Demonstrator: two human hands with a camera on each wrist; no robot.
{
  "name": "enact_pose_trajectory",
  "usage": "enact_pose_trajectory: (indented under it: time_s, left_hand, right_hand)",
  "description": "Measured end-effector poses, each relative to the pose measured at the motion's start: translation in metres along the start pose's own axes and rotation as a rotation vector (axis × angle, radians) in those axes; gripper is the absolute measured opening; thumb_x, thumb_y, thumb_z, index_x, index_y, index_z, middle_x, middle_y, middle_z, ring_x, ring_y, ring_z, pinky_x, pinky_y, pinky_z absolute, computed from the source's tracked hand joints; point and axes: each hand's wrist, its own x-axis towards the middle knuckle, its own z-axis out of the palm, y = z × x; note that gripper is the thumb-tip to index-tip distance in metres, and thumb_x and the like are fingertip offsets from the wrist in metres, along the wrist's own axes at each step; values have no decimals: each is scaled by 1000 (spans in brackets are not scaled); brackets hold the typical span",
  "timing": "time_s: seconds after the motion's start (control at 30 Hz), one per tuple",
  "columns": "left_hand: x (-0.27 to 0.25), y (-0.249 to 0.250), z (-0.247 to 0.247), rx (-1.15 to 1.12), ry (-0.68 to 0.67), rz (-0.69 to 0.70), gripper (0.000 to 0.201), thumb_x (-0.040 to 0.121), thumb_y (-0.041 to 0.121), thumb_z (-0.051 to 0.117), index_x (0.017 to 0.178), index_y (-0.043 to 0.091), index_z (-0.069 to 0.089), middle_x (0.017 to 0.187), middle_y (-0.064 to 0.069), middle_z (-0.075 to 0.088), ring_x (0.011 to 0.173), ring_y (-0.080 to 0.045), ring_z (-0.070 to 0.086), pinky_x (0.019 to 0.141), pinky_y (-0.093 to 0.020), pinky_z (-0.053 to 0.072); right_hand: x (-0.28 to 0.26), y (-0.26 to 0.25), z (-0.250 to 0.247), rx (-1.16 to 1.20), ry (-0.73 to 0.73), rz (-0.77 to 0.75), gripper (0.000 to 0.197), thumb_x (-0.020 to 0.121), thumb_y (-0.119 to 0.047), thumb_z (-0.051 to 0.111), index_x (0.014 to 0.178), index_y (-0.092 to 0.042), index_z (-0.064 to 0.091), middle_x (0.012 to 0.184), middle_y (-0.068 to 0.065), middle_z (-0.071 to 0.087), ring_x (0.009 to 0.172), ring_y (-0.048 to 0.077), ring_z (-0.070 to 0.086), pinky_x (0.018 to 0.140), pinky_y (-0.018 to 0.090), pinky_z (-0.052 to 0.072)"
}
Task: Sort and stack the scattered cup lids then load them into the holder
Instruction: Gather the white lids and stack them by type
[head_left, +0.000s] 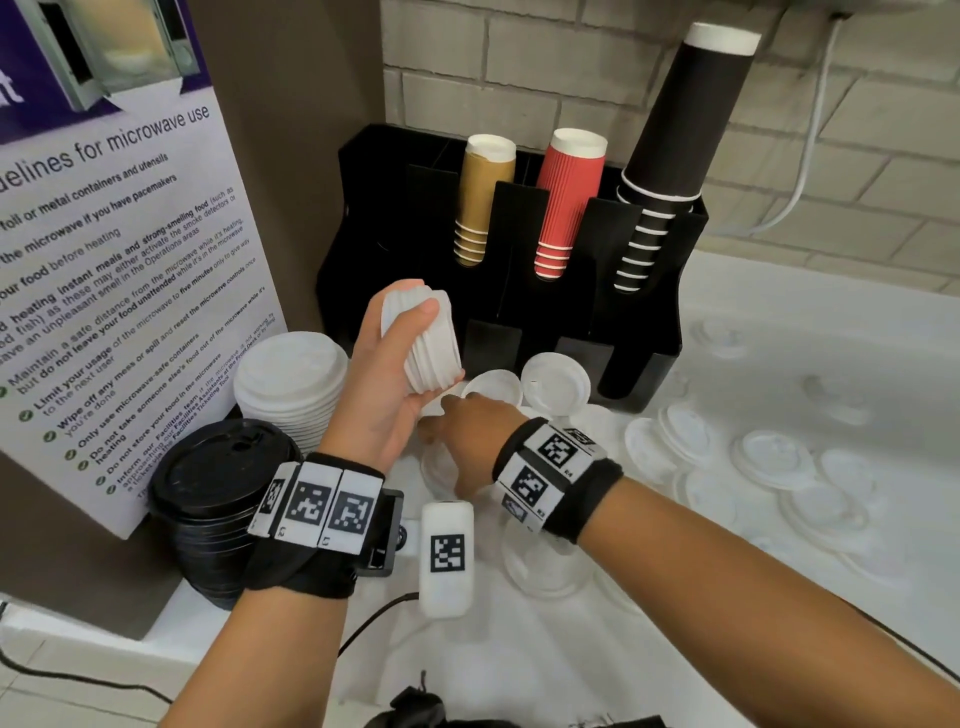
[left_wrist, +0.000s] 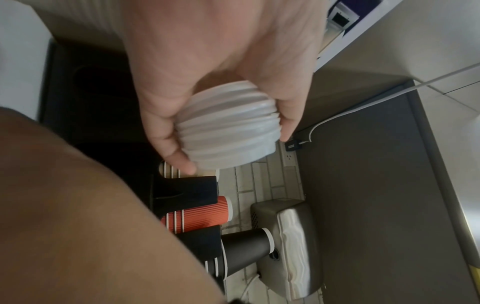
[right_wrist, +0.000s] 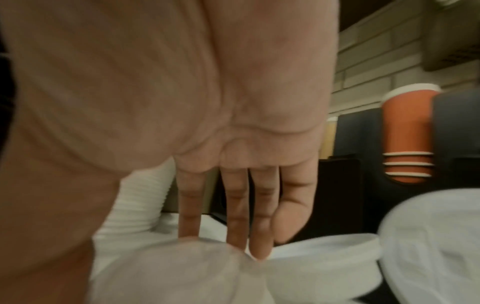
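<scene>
My left hand (head_left: 395, 364) (left_wrist: 221, 98) grips a short stack of small white lids (head_left: 426, 338) (left_wrist: 228, 131), raised in front of the black holder (head_left: 431, 228). My right hand (head_left: 467, 421) (right_wrist: 246, 205) reaches down beneath that stack, fingers straight, fingertips (right_wrist: 259, 251) touching loose white lids (right_wrist: 324, 257) on the white counter. Whether it pinches one is hidden. Many white lids (head_left: 774, 457) lie scattered to the right.
The holder carries tan cups (head_left: 483, 197), red cups (head_left: 566, 202) and black cups (head_left: 675, 150). A stack of large white lids (head_left: 291, 384) and a stack of black lids (head_left: 218, 499) stand at left, before a microwave notice (head_left: 119, 270). A white tagged device (head_left: 447, 556) lies near.
</scene>
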Motion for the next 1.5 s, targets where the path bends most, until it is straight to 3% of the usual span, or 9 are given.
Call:
enact_pose_trajectory:
  time_s: [0.23, 0.4, 0.57, 0.63, 0.83, 1.0, 1.23, 1.4, 1.5]
  left_hand:
    - [0, 3, -4, 12, 12, 38, 29, 89, 31, 60, 117, 32, 56, 113, 3, 60, 105, -15, 59, 80, -38, 55]
    - [-2, 1, 0, 11, -2, 21, 39, 80, 34, 65, 117, 31, 55, 112, 3, 60, 101, -12, 61, 83, -41, 54]
    - [-7, -15, 9, 17, -67, -103, 45, 78, 37, 67, 121, 32, 56, 120, -2, 61, 106, -16, 62, 81, -39, 55]
    - [-8, -19, 11, 54, -132, -168, 48, 80, 38, 69, 126, 30, 56, 124, -5, 63, 108, -19, 64, 80, -39, 56]
    - [-9, -24, 13, 96, -206, -211, 53, 82, 40, 59, 133, 26, 53, 131, -12, 61, 123, -34, 57, 100, -56, 45]
    - [-8, -22, 14, 59, -178, -221, 52, 80, 40, 59, 131, 28, 54, 134, -14, 58, 123, -34, 57, 98, -55, 47]
    - [-7, -22, 11, 48, -181, -193, 53, 82, 39, 61, 133, 26, 51, 136, -15, 57, 122, -37, 58, 93, -54, 50]
    - [-1, -15, 6, 45, -77, -64, 39, 81, 33, 68, 119, 33, 58, 111, 2, 67, 102, -16, 66, 77, -39, 58]
    - [3, -12, 2, 41, -5, 0, 38, 79, 34, 67, 116, 33, 57, 96, 13, 70, 94, -8, 65, 76, -36, 57]
  right_hand:
    - [-29, 28, -20, 544, 212, 61, 66, 69, -36, 79, 125, -19, 48, 115, 5, 51, 103, 21, 52, 88, 36, 48]
    - [-60, 51, -15, 1083, 559, 169, 50, 72, -24, 80, 115, -23, 54, 110, -1, 57, 97, 14, 58, 76, 17, 49]
    - [-84, 51, -13, 1476, 722, 102, 46, 75, -23, 73, 115, -36, 56, 113, -5, 60, 101, 14, 63, 83, 30, 54]
    - [-90, 50, -16, 1441, 708, 3, 50, 73, -23, 71, 118, -37, 55, 116, -5, 60, 106, 15, 61, 88, 35, 54]
    - [-91, 44, -22, 1339, 681, -80, 54, 72, -10, 68, 122, -25, 55, 122, 0, 55, 116, 18, 54, 93, 40, 53]
    - [-90, 39, -24, 1363, 673, -65, 53, 71, -6, 70, 118, -26, 56, 120, -1, 54, 109, 16, 57, 80, 39, 58]
    - [-85, 36, -28, 1361, 654, -75, 55, 76, 3, 72, 121, -23, 55, 118, -5, 55, 106, 11, 57, 78, 36, 58]
    - [-68, 49, -35, 1323, 679, 60, 31, 87, -20, 68, 118, -20, 60, 114, -5, 60, 104, 6, 60, 89, 23, 50]
    - [-48, 60, -37, 874, 448, 100, 17, 92, -15, 58, 102, -9, 71, 109, -2, 62, 106, 13, 56, 100, 32, 42]
